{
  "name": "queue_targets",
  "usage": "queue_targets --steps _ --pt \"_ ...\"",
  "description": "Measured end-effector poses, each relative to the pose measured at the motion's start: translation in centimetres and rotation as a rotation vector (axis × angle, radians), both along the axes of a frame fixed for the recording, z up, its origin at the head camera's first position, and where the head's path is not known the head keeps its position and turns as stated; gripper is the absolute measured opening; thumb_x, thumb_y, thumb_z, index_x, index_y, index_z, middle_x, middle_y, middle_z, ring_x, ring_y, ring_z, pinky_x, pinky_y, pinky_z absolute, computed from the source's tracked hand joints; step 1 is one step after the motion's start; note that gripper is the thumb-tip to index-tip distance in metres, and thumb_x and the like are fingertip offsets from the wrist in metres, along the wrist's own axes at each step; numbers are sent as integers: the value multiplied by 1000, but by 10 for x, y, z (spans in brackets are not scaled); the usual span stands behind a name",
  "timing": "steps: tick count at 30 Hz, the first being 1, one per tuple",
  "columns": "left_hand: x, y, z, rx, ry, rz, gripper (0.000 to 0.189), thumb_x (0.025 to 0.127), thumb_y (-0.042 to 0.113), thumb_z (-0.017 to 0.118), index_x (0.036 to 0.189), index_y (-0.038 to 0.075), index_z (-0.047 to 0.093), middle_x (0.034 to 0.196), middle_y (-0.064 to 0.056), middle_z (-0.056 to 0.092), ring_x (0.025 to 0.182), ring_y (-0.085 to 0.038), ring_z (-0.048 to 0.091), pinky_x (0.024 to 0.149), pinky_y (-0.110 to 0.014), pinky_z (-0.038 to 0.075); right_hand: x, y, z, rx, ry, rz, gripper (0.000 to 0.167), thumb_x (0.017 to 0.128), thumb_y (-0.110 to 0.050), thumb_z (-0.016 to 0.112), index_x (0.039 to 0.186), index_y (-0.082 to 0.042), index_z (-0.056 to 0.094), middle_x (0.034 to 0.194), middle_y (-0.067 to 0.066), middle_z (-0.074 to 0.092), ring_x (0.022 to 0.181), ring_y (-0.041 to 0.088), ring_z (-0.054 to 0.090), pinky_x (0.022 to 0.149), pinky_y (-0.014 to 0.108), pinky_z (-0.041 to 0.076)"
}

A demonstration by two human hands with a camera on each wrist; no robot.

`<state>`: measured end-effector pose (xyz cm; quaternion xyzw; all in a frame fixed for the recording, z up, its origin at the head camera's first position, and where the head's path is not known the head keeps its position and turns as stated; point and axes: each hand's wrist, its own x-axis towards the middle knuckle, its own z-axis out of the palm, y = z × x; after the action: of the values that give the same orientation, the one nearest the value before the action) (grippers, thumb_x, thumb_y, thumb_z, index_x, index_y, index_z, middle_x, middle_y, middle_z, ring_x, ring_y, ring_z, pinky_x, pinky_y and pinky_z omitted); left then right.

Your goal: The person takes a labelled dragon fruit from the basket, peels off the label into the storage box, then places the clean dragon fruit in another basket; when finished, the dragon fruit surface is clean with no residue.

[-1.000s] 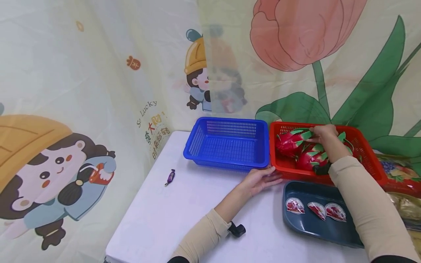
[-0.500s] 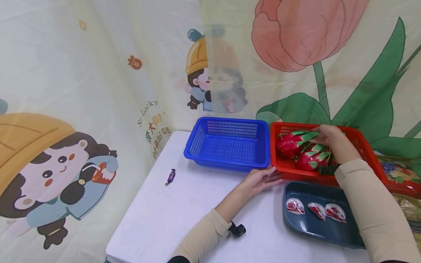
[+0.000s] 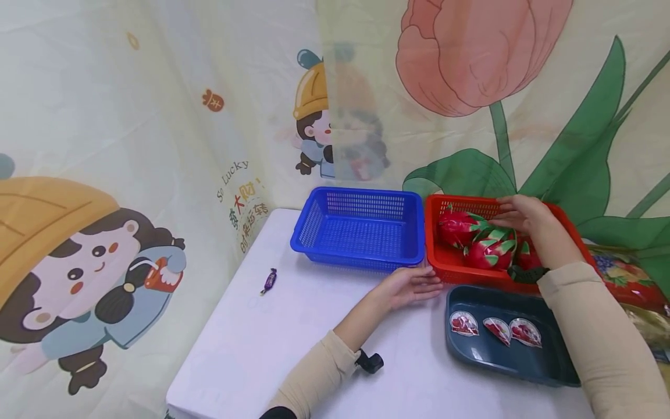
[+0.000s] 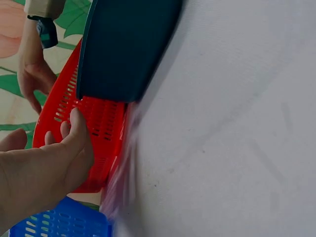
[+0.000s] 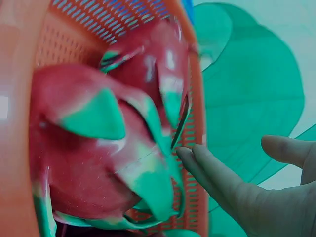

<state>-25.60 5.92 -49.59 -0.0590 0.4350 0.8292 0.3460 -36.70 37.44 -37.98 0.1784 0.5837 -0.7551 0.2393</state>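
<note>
Red dragon fruits with green leafy scales lie in the red basket (image 3: 570, 230); one (image 3: 460, 228) is at its left end and another (image 3: 491, 249) is in front of it. Part of a further red fruit (image 3: 527, 256) shows near my right wrist. My right hand (image 3: 526, 218) hovers over the basket's back side, fingers extended and holding nothing. In the right wrist view, its fingertips come close to the leaf tips of a dragon fruit (image 5: 94, 168). My left hand (image 3: 405, 288) is beside the front corner where the red and blue baskets meet, its fingers loosely extended.
A blue basket (image 3: 361, 235) stands left of the red one. In front is a dark tray (image 3: 487, 349) bearing several fruit stickers (image 3: 497, 330). A purple wrapped candy (image 3: 269, 281) lies on the white table (image 3: 230, 349). Packaged goods (image 3: 628, 273) are at the right, against a printed curtain.
My right hand has drawn away from the dragon fruits' leaves, slightly to the right, with its fingers free. The fruits have shifted a little in the basket. My left hand has barely moved.
</note>
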Motion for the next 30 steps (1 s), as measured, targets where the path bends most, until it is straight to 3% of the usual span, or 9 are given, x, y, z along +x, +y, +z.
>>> queue_targets --steps 3,7,9,12,15,19,23,27,30 --pt "2 -2 2 -1 11 -13 24 104 14 62 121 -3 68 123 -23 71 132 -43 59 112 -53 46 6 -1 9 6 23 -12 68 111 -27 40 168 -24 2 175 5 -6 156 31 27 110 32 48" --pt "5 -8 9 9 17 -31 37 106 13 58 136 -9 60 141 -31 59 137 -45 54 115 -53 44 14 -3 19 20 67 -10 70 109 -30 49 168 -23 10 173 11 11 102 21 73 101 30 56" --pt "6 -11 13 8 27 -44 46 106 13 57 144 -11 51 147 -32 54 139 -46 51 116 -53 43 19 -3 23 -5 95 -11 71 108 -30 54 167 -24 14 159 16 36 84 16 74 103 31 55" --pt "6 -18 20 5 49 -55 44 106 13 57 143 -10 54 147 -32 53 139 -47 51 115 -53 42 28 -4 30 -24 142 -11 77 105 -32 61 167 -21 16 122 10 64 91 17 76 102 31 55" --pt "6 -28 28 10 85 -51 36 106 13 57 135 -6 62 144 -30 57 133 -44 57 115 -53 43 39 -8 36 -26 194 -8 85 102 -34 65 168 -21 14 95 -3 70 93 17 76 92 30 60" --pt "6 -47 41 16 172 -36 23 106 12 56 120 -1 69 129 -25 66 119 -35 67 114 -53 45 58 -17 40 55 295 18 93 101 -38 66 168 -9 7 104 -8 71 97 10 75 85 25 62" --pt "4 -69 58 1 296 -4 17 106 7 53 105 7 70 111 -11 71 110 -28 69 113 -54 46 77 -27 40 205 428 15 73 101 -42 66 160 -13 36 103 -16 74 95 3 74 81 22 61" --pt "2 -92 76 -68 417 51 14 107 8 54 111 6 67 112 -9 70 122 -40 64 110 -51 51 98 -37 34 436 571 -7 48 101 -49 64 135 -16 55 100 -24 72 92 -7 70 77 17 60" --pt "3 -108 87 -160 475 99 19 107 11 57 121 1 63 119 -13 69 130 -45 58 106 -46 55 114 -41 27 614 665 -23 54 103 -51 60 139 -11 57 104 -26 69 94 -13 66 79 11 56"
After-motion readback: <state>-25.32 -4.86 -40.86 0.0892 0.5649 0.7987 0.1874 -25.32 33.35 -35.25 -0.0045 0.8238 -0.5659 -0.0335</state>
